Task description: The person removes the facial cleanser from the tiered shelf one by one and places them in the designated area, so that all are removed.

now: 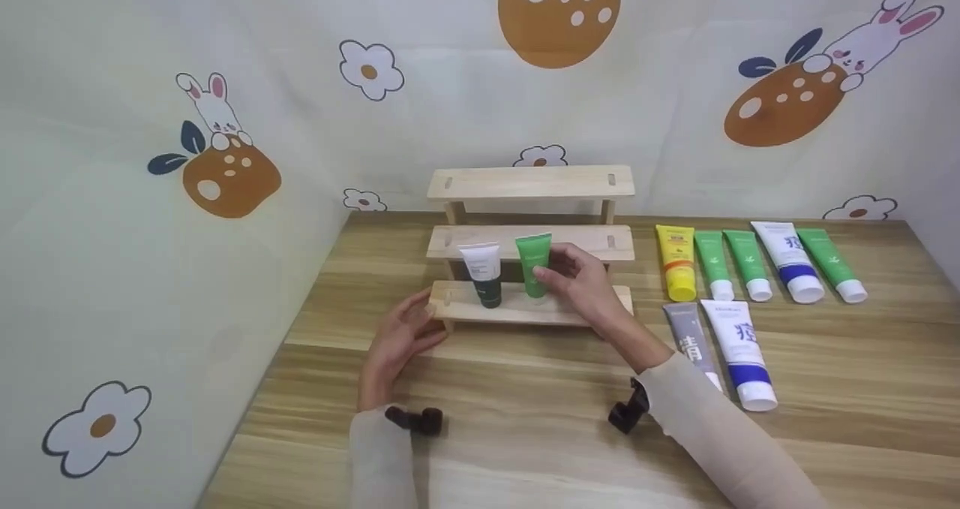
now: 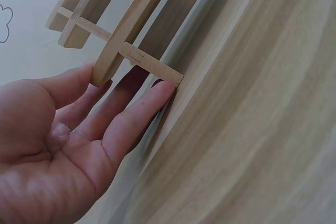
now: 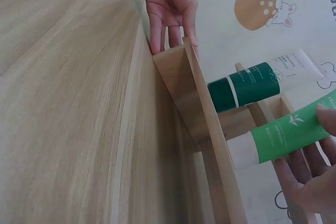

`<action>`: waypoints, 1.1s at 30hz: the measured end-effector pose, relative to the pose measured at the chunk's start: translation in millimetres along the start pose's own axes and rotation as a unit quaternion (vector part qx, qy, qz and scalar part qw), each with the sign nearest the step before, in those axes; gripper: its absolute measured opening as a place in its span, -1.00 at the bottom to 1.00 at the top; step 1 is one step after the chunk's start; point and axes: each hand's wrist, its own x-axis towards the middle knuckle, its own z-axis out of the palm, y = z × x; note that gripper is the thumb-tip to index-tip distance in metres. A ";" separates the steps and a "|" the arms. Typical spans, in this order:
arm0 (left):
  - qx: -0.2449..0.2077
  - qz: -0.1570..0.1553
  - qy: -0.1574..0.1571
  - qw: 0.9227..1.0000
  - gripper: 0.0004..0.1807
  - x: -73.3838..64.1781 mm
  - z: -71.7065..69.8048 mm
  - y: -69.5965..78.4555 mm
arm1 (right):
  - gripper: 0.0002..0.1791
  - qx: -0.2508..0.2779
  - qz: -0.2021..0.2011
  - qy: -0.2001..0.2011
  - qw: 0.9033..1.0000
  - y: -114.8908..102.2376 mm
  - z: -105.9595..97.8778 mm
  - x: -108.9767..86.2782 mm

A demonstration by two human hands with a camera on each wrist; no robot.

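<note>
A three-tier wooden display rack (image 1: 530, 182) stands on the table against the back. My left hand (image 1: 401, 338) holds the left end of its lowest shelf, thumb on the shelf end (image 2: 107, 66) and fingers at the leg (image 2: 152, 67). My right hand (image 1: 589, 284) pinches a green squeeze tube (image 1: 534, 265) between thumb and fingers. That tube is upright, its white cap (image 3: 243, 149) down at the lowest shelf. To its left on the same shelf stands a white and dark green tube (image 1: 484, 275), cap down.
Right of the rack, several tubes lie in a row, including a yellow tube (image 1: 677, 261), green ones and a white and blue tube (image 1: 787, 261). Nearer me lie a grey tube (image 1: 690, 340) and another white and blue tube (image 1: 741, 353). A patterned curtain (image 1: 300, 103) hangs behind.
</note>
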 end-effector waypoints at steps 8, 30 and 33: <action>0.002 0.001 0.003 1.000 -0.48 0.0 1.4 0.5 | -0.62 -0.036 -0.020 0.017 0.999 -1.1 -2.9 -6.2; -0.008 0.000 0.000 1.000 -0.49 -2.3 -0.7 1.6 | -0.64 -0.066 -0.007 0.055 0.996 -16.4 -54.0 -52.1; -0.007 0.004 -0.003 1.000 -0.48 -1.9 0.3 1.0 | -0.63 -0.081 -0.006 0.060 0.995 -18.7 -63.5 -59.4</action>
